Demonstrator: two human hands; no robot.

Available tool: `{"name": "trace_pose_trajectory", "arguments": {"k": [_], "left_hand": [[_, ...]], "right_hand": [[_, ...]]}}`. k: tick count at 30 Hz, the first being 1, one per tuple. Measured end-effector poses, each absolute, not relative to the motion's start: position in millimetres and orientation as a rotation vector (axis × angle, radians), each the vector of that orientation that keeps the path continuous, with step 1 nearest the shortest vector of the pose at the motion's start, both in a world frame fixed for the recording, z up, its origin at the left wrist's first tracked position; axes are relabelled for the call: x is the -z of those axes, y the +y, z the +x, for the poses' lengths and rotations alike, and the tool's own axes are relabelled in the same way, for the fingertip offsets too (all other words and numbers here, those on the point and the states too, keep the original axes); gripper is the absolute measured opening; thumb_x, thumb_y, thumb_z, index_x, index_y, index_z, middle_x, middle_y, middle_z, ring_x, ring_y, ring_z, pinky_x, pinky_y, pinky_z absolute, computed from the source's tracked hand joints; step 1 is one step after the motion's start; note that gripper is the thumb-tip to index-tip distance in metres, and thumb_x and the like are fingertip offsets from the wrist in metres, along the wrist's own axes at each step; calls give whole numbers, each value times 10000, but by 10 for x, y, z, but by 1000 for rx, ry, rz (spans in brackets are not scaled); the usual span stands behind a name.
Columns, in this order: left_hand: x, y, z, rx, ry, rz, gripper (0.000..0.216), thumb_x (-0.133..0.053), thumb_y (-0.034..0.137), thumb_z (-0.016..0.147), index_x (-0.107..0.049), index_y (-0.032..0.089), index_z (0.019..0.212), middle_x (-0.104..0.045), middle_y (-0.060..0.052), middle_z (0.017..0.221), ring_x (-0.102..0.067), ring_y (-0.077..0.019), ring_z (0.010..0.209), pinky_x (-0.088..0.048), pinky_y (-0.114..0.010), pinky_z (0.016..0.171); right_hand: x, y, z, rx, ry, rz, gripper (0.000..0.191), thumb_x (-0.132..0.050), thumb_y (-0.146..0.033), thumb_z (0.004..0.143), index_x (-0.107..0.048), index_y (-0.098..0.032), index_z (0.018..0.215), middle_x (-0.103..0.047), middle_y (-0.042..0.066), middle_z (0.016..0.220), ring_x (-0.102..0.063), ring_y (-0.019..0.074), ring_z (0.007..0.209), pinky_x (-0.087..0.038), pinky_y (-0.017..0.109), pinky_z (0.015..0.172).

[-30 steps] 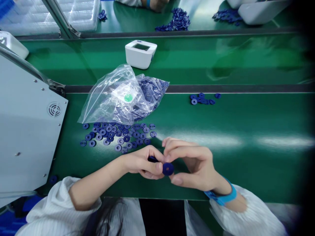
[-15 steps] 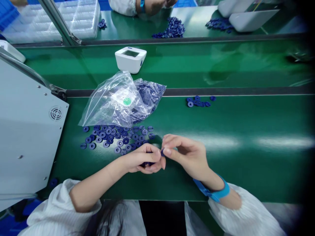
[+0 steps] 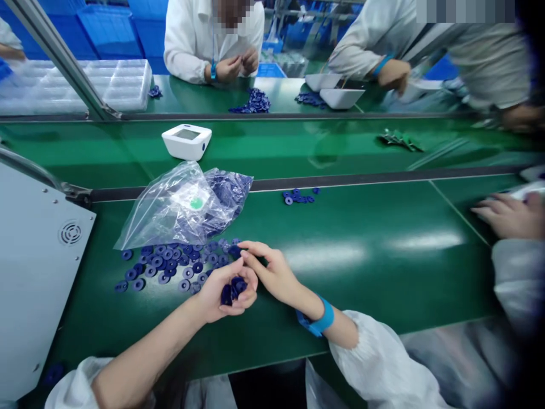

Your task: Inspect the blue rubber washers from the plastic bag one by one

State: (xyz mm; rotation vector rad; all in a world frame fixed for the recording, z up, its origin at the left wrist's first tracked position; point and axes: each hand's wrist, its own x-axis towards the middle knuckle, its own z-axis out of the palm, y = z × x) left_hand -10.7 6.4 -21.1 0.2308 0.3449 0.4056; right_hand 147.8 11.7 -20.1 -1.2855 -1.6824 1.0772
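My left hand is curled, palm up, around several dark blue washer-like discs, which show between its thumb and fingers. Close above it, my right hand has its thumb and index fingertips together at a dark blue disc; the fingertips partly hide their grip on it. Loose blue discs with centre holes lie spread on the green table, just left of both hands. Behind them rests a clear plastic bag with many more blue pieces inside.
A small blue pile lies right of the bag. Beyond the dark rail is a white device with a screen. At left stands a grey metal housing. Co-workers' hands are across the bench; another person's hand is at right.
The view has tilted up and shifted right, bringing more co-workers in. My left hand has turned so the discs in it show. My right fingertips have moved from beside it to above it.
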Motion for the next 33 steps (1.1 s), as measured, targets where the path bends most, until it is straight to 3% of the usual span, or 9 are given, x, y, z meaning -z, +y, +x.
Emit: {"name": "trace_pose_trajectory", "arguments": {"k": [2, 4, 7, 10, 12, 14, 22, 26, 33], "left_hand": [[196, 73, -93, -405, 396, 205, 450, -576, 543, 836, -611, 103, 746, -420, 3, 503, -313, -61, 405, -170, -98, 261], [195, 76, -81, -412, 443, 188, 447, -571, 552, 838, -607, 111, 775, -426, 6, 508, -326, -64, 404, -166, -98, 259], [221, 73, -77, -445, 504, 171, 449, -518, 578, 861, -582, 135, 821, -446, 5, 536, -368, -75, 403, -167, -100, 253], [255, 69, -83, -472, 566, 147, 448, -471, 593, 882, -546, 154, 836, -437, 24, 566, -403, -74, 389, -182, -104, 249], [268, 67, -80, -473, 588, 143, 434, -504, 595, 866, -524, 163, 832, -420, 41, 575, -408, -68, 378, -179, -102, 246], [272, 64, -70, -452, 588, 164, 434, -564, 602, 827, -510, 171, 823, -417, 46, 566, -410, -69, 376, -168, -100, 246], [250, 57, -62, -395, 531, 192, 457, -579, 595, 819, -488, 154, 744, -490, -6, 585, -400, -67, 410, -146, -111, 264], [225, 75, -73, -473, 521, 168, 403, -629, 515, 815, -491, 144, 737, -496, -8, 632, -416, -62, 450, -164, -110, 283], [182, 52, -110, -453, 426, 270, 339, -676, 435, 814, -576, 111, 812, -466, 1, 629, -385, -49, 455, -138, -105, 287]], "right_hand": [[172, 107, 1487, -1045, -1674, -1265, 216, -492, -304, 952, -670, -214, 1036, -698, 49, 1028, -620, 189, 995, -454, 352, 928], [118, 109, 1501, -1013, -1673, -1241, 244, -474, -301, 959, -674, -204, 862, -693, 26, 849, -630, 169, 868, -420, 381, 985], [4, 124, 1523, -984, -1759, -1181, 245, -588, -272, 888, -623, -191, 660, -658, -2, 760, -605, 149, 783, -322, 433, 1074], [-104, 131, 1537, -969, -2063, -1179, 51, -674, -238, 816, -683, -218, 770, -654, 2, 943, -580, 172, 932, -153, 520, 1134], [-145, 128, 1542, -992, -2229, -1206, 53, -657, -233, 837, -697, -249, 867, -637, -6, 997, -560, 170, 990, -48, 554, 1144], [-154, 125, 1545, -1044, -2251, -1211, 70, -629, -212, 860, -692, -241, 855, -631, -10, 1001, -557, 158, 1006, -28, 545, 1151], [-85, 122, 1532, -1214, -1917, -1092, 164, -627, -197, 868, -653, -175, 707, -656, 16, 905, -602, 144, 876, -191, 476, 1136], [-54, 148, 1537, -1336, -1610, -1082, 180, -638, -268, 868, -684, -182, 717, -669, 44, 871, -598, 174, 877, -423, 371, 931], [-45, 157, 1611, -1514, -1448, -967, 254, -702, -343, 815, -668, -172, 631, -645, 46, 836, -595, 155, 763, -480, 326, 781]]}}
